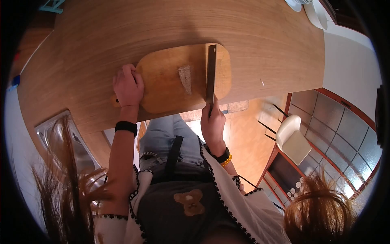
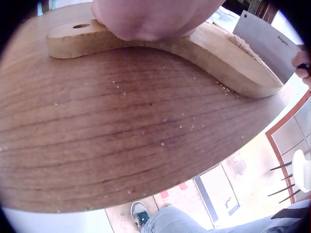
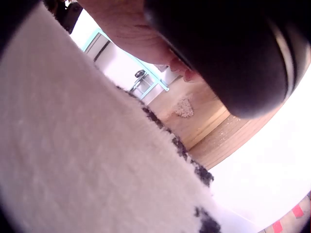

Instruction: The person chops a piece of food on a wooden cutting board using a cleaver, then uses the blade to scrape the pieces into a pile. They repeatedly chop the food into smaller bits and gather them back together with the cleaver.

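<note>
A wooden cutting board (image 1: 162, 77) lies on the table with a wedge-shaped heap of finely chopped, pale pinkish food (image 1: 185, 79) near its middle. My left hand (image 1: 129, 86) grips the board at its handle end; the handle's hole shows beside it in the left wrist view. In my right hand (image 1: 213, 124) is a cleaver (image 1: 211, 73), held by its handle. Seen from above, the blade stands nearly edge-on over the board's right part, apart from the heap. The left wrist view shows the broad blade (image 2: 267, 46) upright past the board. A black wrist strap hides most of my right hand in its wrist view.
Small crumbs (image 2: 163, 143) dot the wooden tabletop (image 1: 268, 49) near the board. A metal sink (image 1: 67, 134) is at the left, white dishes (image 1: 315, 14) stand at the far right corner. On the floor beyond the table's right edge stands a white chair (image 1: 293, 138).
</note>
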A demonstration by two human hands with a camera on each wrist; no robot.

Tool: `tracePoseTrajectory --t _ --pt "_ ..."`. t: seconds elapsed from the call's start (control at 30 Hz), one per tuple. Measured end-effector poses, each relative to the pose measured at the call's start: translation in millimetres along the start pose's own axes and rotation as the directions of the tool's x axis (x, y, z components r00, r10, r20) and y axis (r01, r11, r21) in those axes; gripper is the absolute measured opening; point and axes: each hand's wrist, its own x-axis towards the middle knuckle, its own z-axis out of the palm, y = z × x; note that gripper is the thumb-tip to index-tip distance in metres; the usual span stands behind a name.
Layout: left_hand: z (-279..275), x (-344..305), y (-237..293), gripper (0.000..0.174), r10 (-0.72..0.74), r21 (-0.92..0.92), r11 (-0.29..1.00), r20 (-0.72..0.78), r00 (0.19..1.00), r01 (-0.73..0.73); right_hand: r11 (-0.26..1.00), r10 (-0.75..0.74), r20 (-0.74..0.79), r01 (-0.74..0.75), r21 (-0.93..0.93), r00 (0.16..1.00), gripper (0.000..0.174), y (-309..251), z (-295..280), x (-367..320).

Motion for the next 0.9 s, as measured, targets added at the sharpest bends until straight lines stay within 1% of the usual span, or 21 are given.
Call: tracePoseTrajectory --t 0.07,0.13,0.17,0.23,0.3,0.33,0.37,0.43,0.47,0.5,0.53,0.57,0.6,0.67,0.7,0.73,0.77,0.8,0.83,0.87,0.9 --pt "1.0 1.7 4.0 0.005 -0.023 0.013 1.000 0.011 1.000 0.022 0.991 -0.104 -0.004 0.103 -0.087 0.995 0.043 0.4 2.7 -0.4" --pt "0.3 1.1 3.9 0.006 0.012 -0.028 1.000 -0.018 1.000 -0.013 0.991 -0.109 0.019 0.110 -0.078 0.994 0.043 -7.2 3.5 -3.2" --pt "-1.4 1.2 5.1 0.006 0.009 -0.033 0.999 -0.018 1.000 -0.009 0.991 -0.114 0.041 0.117 -0.070 0.993 0.043 -11.4 3.1 -5.2" --pt "-4.9 1.5 10.0 0.006 0.023 -0.025 0.999 -0.034 0.999 -0.023 0.988 -0.136 0.036 0.138 -0.073 0.990 0.040 -13.6 0.5 -9.3" --pt "-0.7 -3.0 2.5 0.006 0.009 -0.033 0.999 -0.023 1.000 -0.009 0.992 -0.126 0.018 0.126 -0.018 0.992 0.036 -15.8 4.0 -11.2" --pt "-1.0 -3.3 2.4 0.006 0.006 -0.027 1.000 -0.013 1.000 -0.007 0.993 -0.111 -0.001 0.111 -0.042 0.994 0.034 -16.5 -4.2 -9.8" --pt "-1.7 -3.8 3.0 0.006 0.005 -0.032 0.999 -0.018 1.000 -0.005 0.997 -0.064 0.000 0.064 0.030 0.998 0.031 -12.2 -13.3 -3.6" --pt "-3.5 -4.3 5.1 0.006 -0.006 0.017 1.000 0.013 1.000 0.005 1.000 -0.012 0.040 0.012 -0.004 0.999 0.028 6.2 -34.6 14.2" --pt "-6.5 -7.4 7.4 0.006 -0.005 0.017 1.000 0.003 1.000 0.005 0.997 -0.076 0.050 0.077 -0.006 0.996 0.028 13.8 -46.9 27.2" --pt "-15.0 -6.6 12.0 0.007 -0.030 0.024 0.999 0.033 0.999 0.029 0.990 -0.140 0.059 0.141 -0.002 0.988 0.027 14.3 -61.8 42.1" --pt "-20.5 -6.4 13.2 0.007 -0.057 0.034 0.998 0.059 0.997 0.055 0.955 -0.280 0.049 0.283 -0.085 0.959 0.025 6.5 -74.5 56.2" --pt "-23.5 -6.6 12.3 0.007 -0.056 0.040 0.998 0.044 0.997 0.054 0.894 -0.413 0.050 0.415 -0.168 0.909 0.023 -5.1 -84.8 69.6" --pt "-23.3 -7.3 9.5 0.007 -0.038 0.046 0.998 0.042 0.998 0.036 0.891 -0.422 0.049 0.424 -0.162 0.905 0.023 -14.0 -90.0 81.2" --pt "-18.9 -5.0 0.4 0.007 -0.023 0.057 0.998 0.030 0.999 0.021 0.807 -0.424 0.261 0.493 -0.326 0.867 0.027 -26.3 -90.8 105.8" --pt "-16.8 -4.2 -2.9 0.007 0.016 0.040 0.999 -0.001 1.000 -0.016 0.804 -0.431 0.264 0.500 -0.323 0.863 0.027 -27.6 -86.1 118.4" --pt "-12.6 -4.9 -6.7 0.007 0.050 0.022 0.999 -0.029 0.998 -0.050 0.747 -0.476 0.321 0.569 -0.345 0.819 0.030 -27.2 -80.1 131.6" --pt "-15.5 -8.4 -8.2 0.007 0.038 0.026 0.999 -0.032 0.999 -0.037 0.681 -0.518 0.382 0.639 -0.358 0.766 0.034 -29.9 -76.6 138.9" --pt "-14.6 -9.8 -8.9 0.006 0.014 0.049 0.999 -0.004 1.000 -0.014 0.642 -0.547 0.401 0.676 -0.363 0.735 0.036 -31.6 -71.4 148.7" --pt "-14.1 -10.4 -10.4 0.006 -0.012 0.073 0.997 0.019 1.000 0.011 0.634 -0.550 0.414 0.686 -0.358 0.725 0.036 -32.3 -64.1 156.5" --pt "-12.1 -9.4 -12.5 0.006 -0.028 0.077 0.997 0.010 1.000 0.027 0.584 -0.573 0.425 0.713 -0.388 0.701 0.035 -33.8 -55.8 165.1" --pt "-12.0 -9.9 -14.5 0.006 -0.023 0.035 0.999 -0.005 1.000 0.024 0.531 -0.594 0.441 0.739 -0.414 0.673 0.035 -35.4 -50.0 170.9"
